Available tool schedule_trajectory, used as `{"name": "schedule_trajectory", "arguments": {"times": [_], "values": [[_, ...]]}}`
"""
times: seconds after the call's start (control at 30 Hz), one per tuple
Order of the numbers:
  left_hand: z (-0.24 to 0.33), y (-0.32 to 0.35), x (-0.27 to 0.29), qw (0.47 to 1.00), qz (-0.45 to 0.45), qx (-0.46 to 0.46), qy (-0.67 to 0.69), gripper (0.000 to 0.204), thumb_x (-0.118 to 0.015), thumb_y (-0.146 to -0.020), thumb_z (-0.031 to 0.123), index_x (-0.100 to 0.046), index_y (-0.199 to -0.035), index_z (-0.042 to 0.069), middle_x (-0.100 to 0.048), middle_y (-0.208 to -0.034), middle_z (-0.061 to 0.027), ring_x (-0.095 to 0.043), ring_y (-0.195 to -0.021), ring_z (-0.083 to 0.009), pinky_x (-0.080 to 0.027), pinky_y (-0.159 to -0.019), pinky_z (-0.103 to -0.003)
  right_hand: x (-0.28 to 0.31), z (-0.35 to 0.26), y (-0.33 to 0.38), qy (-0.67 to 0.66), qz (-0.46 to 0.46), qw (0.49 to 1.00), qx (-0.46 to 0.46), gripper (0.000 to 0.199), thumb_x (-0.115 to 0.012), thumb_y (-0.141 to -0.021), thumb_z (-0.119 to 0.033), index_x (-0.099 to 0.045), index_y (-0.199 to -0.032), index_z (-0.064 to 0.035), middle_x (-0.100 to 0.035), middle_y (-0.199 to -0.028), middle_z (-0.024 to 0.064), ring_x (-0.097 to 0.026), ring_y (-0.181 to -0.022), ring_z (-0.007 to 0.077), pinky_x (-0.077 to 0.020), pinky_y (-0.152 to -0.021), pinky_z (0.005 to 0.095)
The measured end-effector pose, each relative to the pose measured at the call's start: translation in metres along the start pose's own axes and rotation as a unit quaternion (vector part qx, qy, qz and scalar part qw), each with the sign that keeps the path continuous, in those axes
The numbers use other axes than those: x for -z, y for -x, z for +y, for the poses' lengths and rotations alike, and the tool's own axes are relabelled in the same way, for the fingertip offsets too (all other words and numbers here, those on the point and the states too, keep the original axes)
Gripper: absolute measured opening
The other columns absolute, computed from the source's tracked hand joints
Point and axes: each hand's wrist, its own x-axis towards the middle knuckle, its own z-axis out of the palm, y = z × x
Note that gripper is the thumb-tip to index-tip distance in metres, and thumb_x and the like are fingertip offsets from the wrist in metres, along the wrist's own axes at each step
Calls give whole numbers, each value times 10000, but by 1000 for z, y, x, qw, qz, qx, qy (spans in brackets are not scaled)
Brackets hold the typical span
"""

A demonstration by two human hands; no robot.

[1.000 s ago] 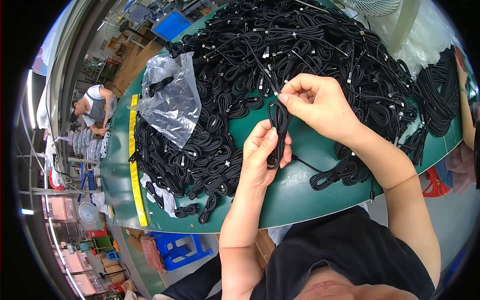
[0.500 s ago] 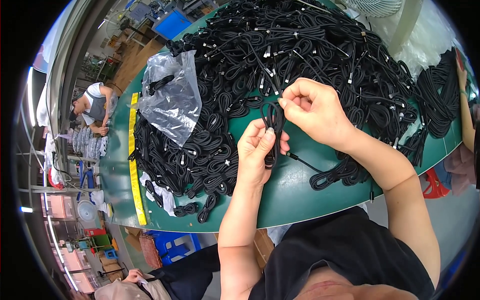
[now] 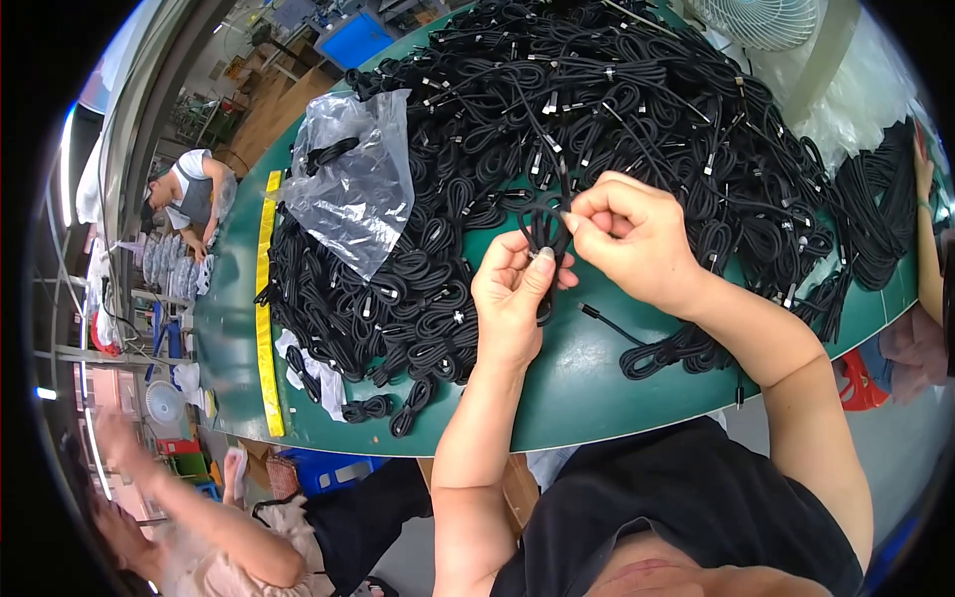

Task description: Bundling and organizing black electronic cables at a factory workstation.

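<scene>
Bright light glints off the plastic bag (image 3: 363, 204); the outer edges curve.

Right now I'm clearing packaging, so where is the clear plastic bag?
In the head view, the clear plastic bag lies left of centre, over the left edge of the black cable pile, beside the top of the yellow strip.

No legible text, no readable labels or brands, no discernible numbers or signs
</scene>
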Motion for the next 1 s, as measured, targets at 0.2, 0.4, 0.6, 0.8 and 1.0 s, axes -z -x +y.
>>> {"name": "schedule_trajectory", "arguments": {"times": [0.2,0.4,0.6,0.8,1.0], "values": [[1,-2,3,1000,2,-9,-29,190,-563,-848,19,-527,-1031,-20,-612,-935,-86,-589,-751,-125,-482,-671,-236,-1,3,1,45,-40,998,-8,29,-623,-728,17,-596,-738,16,-480,-678,0,-404,-540,32,-335,-459,193],[-1,-2,0,995,17,-40,-95,203,-590,-836,27,-530,-1025,-17,-611,-929,-69,-585,-768,-110,-472,-688,-222,1,3,-2,49,3,997,-55,94,-646,-721,-72,-584,-730,-3,-508,-660,36,-494,-546,96,-414,-478,256],[-5,-2,3,990,45,-70,-112,215,-612,-821,25,-535,-1019,-5,-602,-913,-44,-562,-765,-80,-443,-677,-197,-12,15,13,136,19,990,42,70,-636,-722,4,-566,-729,4,-489,-670,3,-436,-544,48,-361,-468,204],[-4,-4,2,992,37,-77,-92,219,-643,-793,18,-564,-996,-6,-596,-894,-30,-543,-774,-74,-437,-690,-203,-10,14,5,54,66,996,-1,73,-647,-698,-49,-594,-725,-6,-528,-624,52,-508,-510,138,-415,-466,264],[-6,-3,9,987,28,-72,-138,229,-647,-780,0,-577,-997,-15,-600,-890,-35,-551,-798,-83,-443,-706,-210,-8,16,10,97,-10,995,-12,60,-629,-722,-29,-592,-722,18,-548,-654,47,-507,-564,96,-406,-491,232]]}}
